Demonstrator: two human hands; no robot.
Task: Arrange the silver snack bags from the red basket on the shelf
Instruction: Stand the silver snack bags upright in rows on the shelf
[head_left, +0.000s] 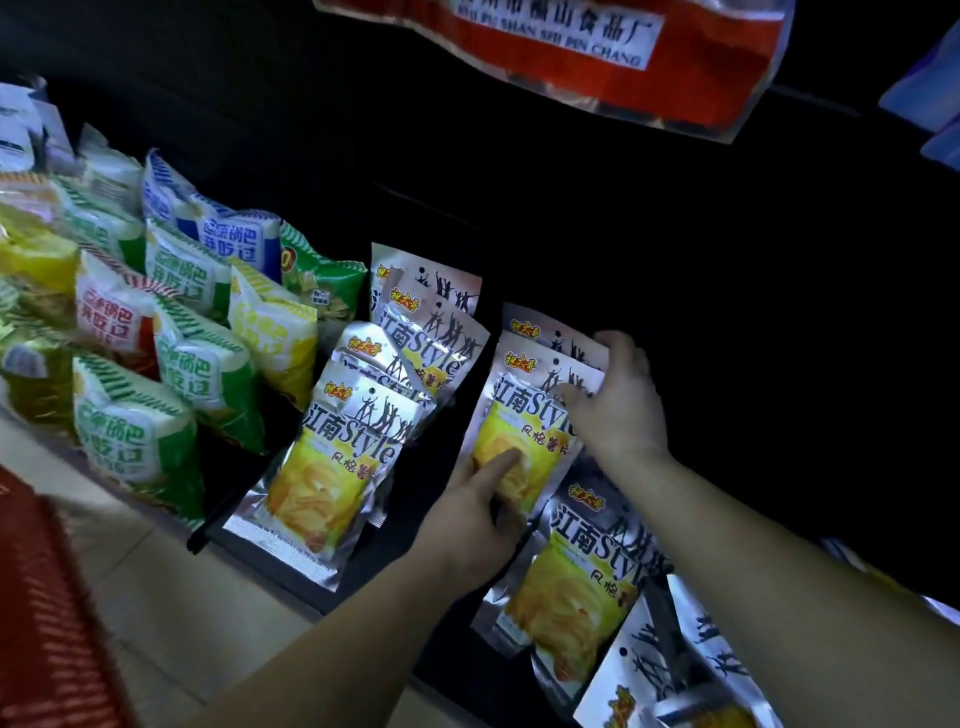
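Observation:
Several silver snack bags with yellow chip pictures stand in rows on a dark shelf (332, 592). My left hand (470, 512) grips the lower edge of one silver bag (519, 415), index finger pressed on its yellow picture. My right hand (615, 397) pinches the top right corner of that same bag, with another silver bag just behind it. A left row of silver bags (343, 457) leans against more at the back. A further silver bag (582, 587) lies in front, below my arms. The red basket (47, 597) shows at the bottom left.
Green, red, yellow and blue puffed snack bags (171, 332) fill the shelf on the left. A red and white packet (582, 52) hangs from the shelf above. More silver bags (675, 670) sit at the lower right. The shelf's back is dark.

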